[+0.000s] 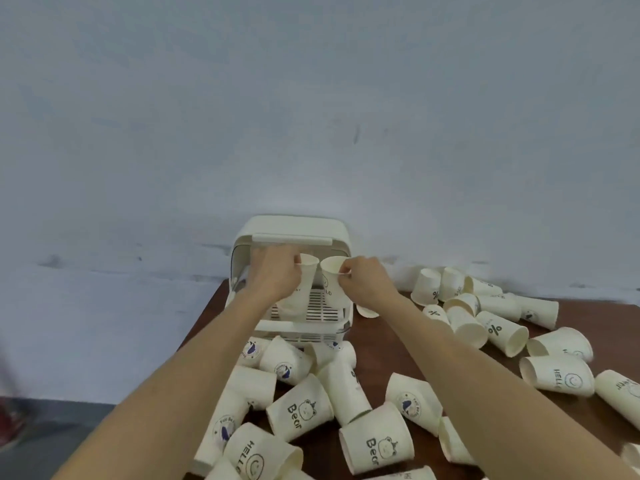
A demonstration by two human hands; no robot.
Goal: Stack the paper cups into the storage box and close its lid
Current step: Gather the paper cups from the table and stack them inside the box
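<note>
A cream storage box point(341, 315) stands at the table's far edge against the wall, its lid point(294, 228) raised behind it and a slatted rack visible inside. Both hands are over the open box. My left hand point(273, 271) grips a white paper cup point(303, 289) by its upper part, mouth up. My right hand point(365, 278) pinches the rim of a second paper cup point(332, 277) just beside the first. Many printed paper cups lie tipped over on the table in front of the box point(299, 410) and to its right point(498, 329).
The brown table point(391, 355) ends at a left edge near my left forearm, with grey floor below. A pale wall rises right behind the box. More cups point(557, 374) crowd the right side up to the frame edge. A red blurred object point(10, 424) sits at the far left.
</note>
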